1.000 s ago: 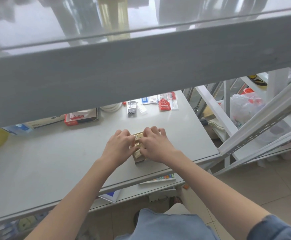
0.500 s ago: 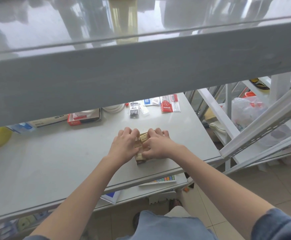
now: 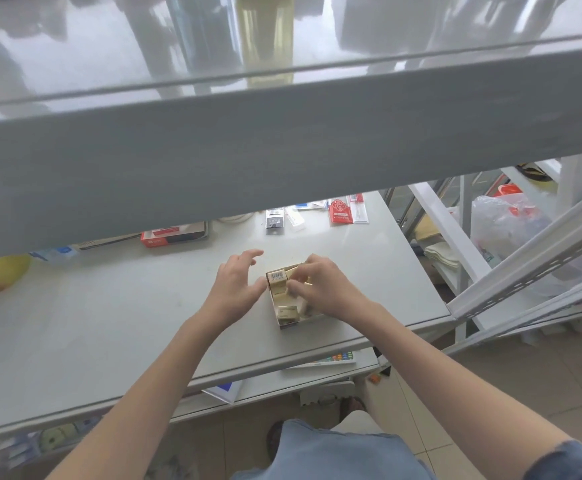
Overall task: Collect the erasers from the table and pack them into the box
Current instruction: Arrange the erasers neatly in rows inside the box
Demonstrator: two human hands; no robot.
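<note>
From the head view we see the box near the table's front edge, erasers inside. Our right hand pinches one; our left hand, fingers spread and empty, could nudge the box askew.
</note>
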